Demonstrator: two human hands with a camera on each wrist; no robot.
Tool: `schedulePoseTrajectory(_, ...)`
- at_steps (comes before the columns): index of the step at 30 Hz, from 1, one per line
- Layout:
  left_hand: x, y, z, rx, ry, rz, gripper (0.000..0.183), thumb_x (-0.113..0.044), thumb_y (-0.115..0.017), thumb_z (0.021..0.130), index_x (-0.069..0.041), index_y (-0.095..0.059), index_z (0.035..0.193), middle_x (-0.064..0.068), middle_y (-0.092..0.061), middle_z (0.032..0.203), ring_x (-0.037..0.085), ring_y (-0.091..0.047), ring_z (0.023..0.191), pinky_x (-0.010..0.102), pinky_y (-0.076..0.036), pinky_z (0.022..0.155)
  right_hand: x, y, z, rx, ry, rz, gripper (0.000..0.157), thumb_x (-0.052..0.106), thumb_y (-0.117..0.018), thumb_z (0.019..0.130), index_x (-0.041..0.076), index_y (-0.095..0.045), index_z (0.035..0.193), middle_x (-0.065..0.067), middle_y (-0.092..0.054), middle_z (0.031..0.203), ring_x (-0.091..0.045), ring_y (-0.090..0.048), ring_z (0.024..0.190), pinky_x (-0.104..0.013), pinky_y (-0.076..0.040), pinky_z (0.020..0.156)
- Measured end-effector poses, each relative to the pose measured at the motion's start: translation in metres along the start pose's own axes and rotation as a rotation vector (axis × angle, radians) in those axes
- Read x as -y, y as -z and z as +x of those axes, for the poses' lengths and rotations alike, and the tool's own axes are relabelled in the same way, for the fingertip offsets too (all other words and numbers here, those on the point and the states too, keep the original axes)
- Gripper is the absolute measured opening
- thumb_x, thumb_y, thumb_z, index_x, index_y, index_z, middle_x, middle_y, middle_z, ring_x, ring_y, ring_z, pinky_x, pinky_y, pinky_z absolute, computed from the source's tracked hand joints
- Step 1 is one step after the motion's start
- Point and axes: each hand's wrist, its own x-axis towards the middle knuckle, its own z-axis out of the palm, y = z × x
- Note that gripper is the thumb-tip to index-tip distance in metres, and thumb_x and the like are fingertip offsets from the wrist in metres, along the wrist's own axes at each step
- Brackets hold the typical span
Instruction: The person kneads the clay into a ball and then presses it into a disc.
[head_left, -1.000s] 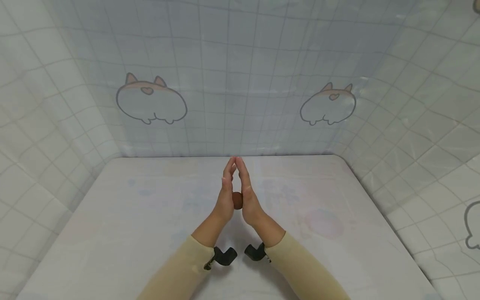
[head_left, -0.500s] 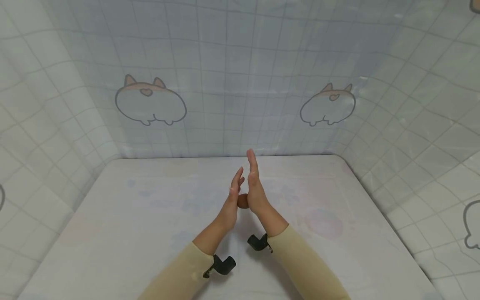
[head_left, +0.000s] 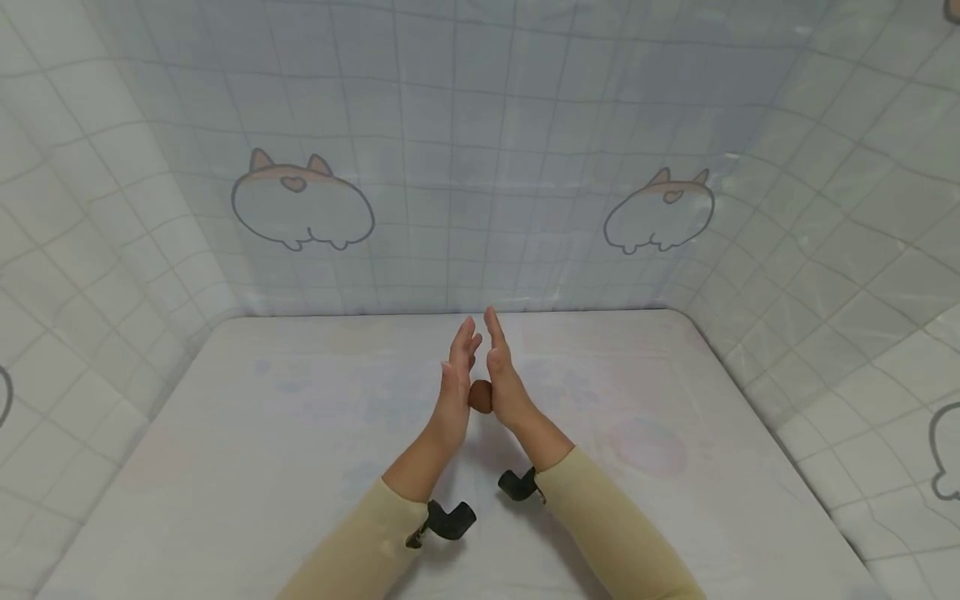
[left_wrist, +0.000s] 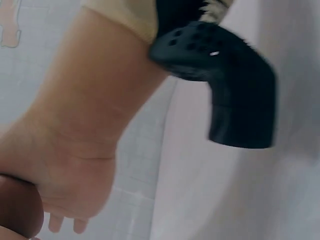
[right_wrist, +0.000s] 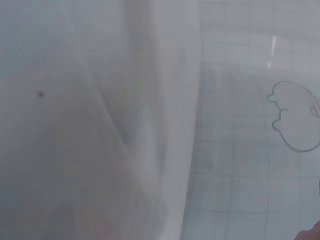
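A small, smooth brown ball point(head_left: 481, 397) sits between the two palms in the head view. My left hand point(head_left: 455, 387) touches it from the left, fingers straight and pointing away from me. From the right, my right hand point(head_left: 510, 387) presses its palm to the ball, its fingers straight too. The fingertips lean toward each other with a narrow gap between them. In the left wrist view the ball point(left_wrist: 19, 206) shows at the lower left corner, against the palm side of the right hand point(left_wrist: 70, 175). Only a bit of fingertip point(right_wrist: 310, 234) enters the right wrist view.
Below the hands lies a white table point(head_left: 262, 467) with faint coloured patches. Tiled-pattern sheets point(head_left: 480, 167) with cartoon animal drawings point(head_left: 302, 204) stand behind and on both sides. Black curved camera mounts point(head_left: 452, 522) sit at both cuffs of the cream sleeves point(head_left: 360, 542).
The hands slide against each other with the ball between them: the right hand goes forward, then partly back, while the left does the opposite. The fingertips, touching a second ago, are now apart.
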Motion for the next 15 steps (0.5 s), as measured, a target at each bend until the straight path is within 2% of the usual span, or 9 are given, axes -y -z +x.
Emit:
schedulePoseTrajectory(1,-0.001,0.0,0.002,-0.008,-0.008,0.001,0.093,-0.077,-0.009,0.095,-0.012,-0.001,0.161,0.002,-0.002,0.167,0.029,-0.009,0.152,0.058,-0.004,0.118,0.0,-0.001,-0.001,0.007,0.0,0.0,0.103,0.087,-0.013,0.086,0.02,0.009,0.161,-0.003,0.006,0.167,-0.021,-0.027,0.142,-0.056,-0.02,0.113)
schedulePoseTrajectory(3,-0.003,0.001,0.005,-0.023,-0.021,0.009,0.093,-0.077,-0.009,0.095,-0.012,0.0,0.161,0.003,-0.002,0.167,0.03,-0.009,0.152,0.058,-0.004,0.118,0.0,-0.005,-0.004,0.034,0.012,0.033,0.098,0.086,-0.013,0.087,0.025,0.011,0.161,-0.012,-0.037,0.152,-0.021,-0.053,0.101,-0.048,-0.041,0.089)
schedulePoseTrajectory(4,-0.004,0.002,0.007,-0.03,-0.026,0.015,0.094,-0.078,-0.008,0.095,-0.012,0.0,0.161,0.004,-0.003,0.167,0.031,-0.009,0.152,0.059,-0.004,0.118,0.0,-0.006,-0.005,0.045,0.021,0.039,0.096,0.085,-0.012,0.088,0.026,0.011,0.161,-0.014,-0.053,0.13,-0.02,-0.051,0.08,-0.045,-0.042,0.074)
schedulePoseTrajectory(5,-0.005,0.002,0.009,-0.037,-0.024,0.021,0.094,-0.079,-0.008,0.094,-0.013,0.0,0.161,0.004,-0.004,0.167,0.03,-0.009,0.152,0.06,-0.003,0.117,0.0,-0.008,-0.006,0.047,0.037,0.027,0.094,0.084,-0.011,0.089,0.027,0.011,0.161,-0.012,-0.053,0.13,-0.02,-0.051,0.079,-0.044,-0.042,0.072)
schedulePoseTrajectory(6,-0.006,0.002,0.011,-0.044,-0.02,0.024,0.095,-0.08,-0.009,0.093,-0.015,-0.001,0.162,0.005,-0.005,0.166,0.031,-0.008,0.151,0.061,-0.003,0.117,0.002,-0.009,-0.008,0.042,0.059,0.004,0.093,0.083,-0.01,0.09,0.026,0.01,0.161,-0.014,-0.053,0.131,-0.019,-0.055,0.098,-0.045,-0.043,0.087)
schedulePoseTrajectory(8,-0.006,0.003,0.014,-0.057,0.002,0.041,0.095,-0.082,-0.01,0.091,-0.019,-0.002,0.162,0.005,-0.008,0.166,0.031,-0.007,0.151,0.063,-0.002,0.116,0.002,-0.012,-0.009,0.035,0.108,-0.005,0.093,0.082,-0.01,0.092,0.023,0.008,0.161,-0.017,-0.054,0.129,-0.027,-0.057,0.111,-0.05,-0.045,0.092)
schedulePoseTrajectory(10,-0.006,0.002,0.016,-0.071,0.029,0.06,0.096,-0.085,-0.011,0.089,-0.023,-0.002,0.162,0.005,-0.01,0.165,0.029,-0.007,0.152,0.066,-0.002,0.114,0.004,-0.013,-0.01,0.007,0.161,-0.03,0.092,0.079,-0.01,0.094,0.018,0.005,0.162,-0.009,-0.019,0.163,-0.026,-0.026,0.146,-0.055,-0.023,0.116)
schedulePoseTrajectory(11,-0.005,0.002,0.017,-0.079,0.042,0.071,0.097,-0.086,-0.012,0.088,-0.024,-0.003,0.162,0.005,-0.011,0.165,0.028,-0.007,0.152,0.067,-0.003,0.114,0.005,-0.013,-0.011,-0.004,0.189,-0.033,0.092,0.078,-0.01,0.095,0.016,0.004,0.162,-0.006,0.001,0.167,-0.026,-0.006,0.152,-0.057,-0.01,0.119)
schedulePoseTrajectory(15,0.0,0.002,0.019,-0.114,0.068,0.112,0.098,-0.087,-0.011,0.087,-0.025,-0.005,0.162,0.007,-0.013,0.165,0.025,-0.011,0.151,0.067,-0.005,0.114,0.006,-0.015,-0.015,-0.005,0.275,0.008,0.09,0.075,-0.011,0.097,0.013,0.003,0.162,-0.008,-0.002,0.168,-0.026,-0.005,0.153,-0.054,-0.009,0.12)
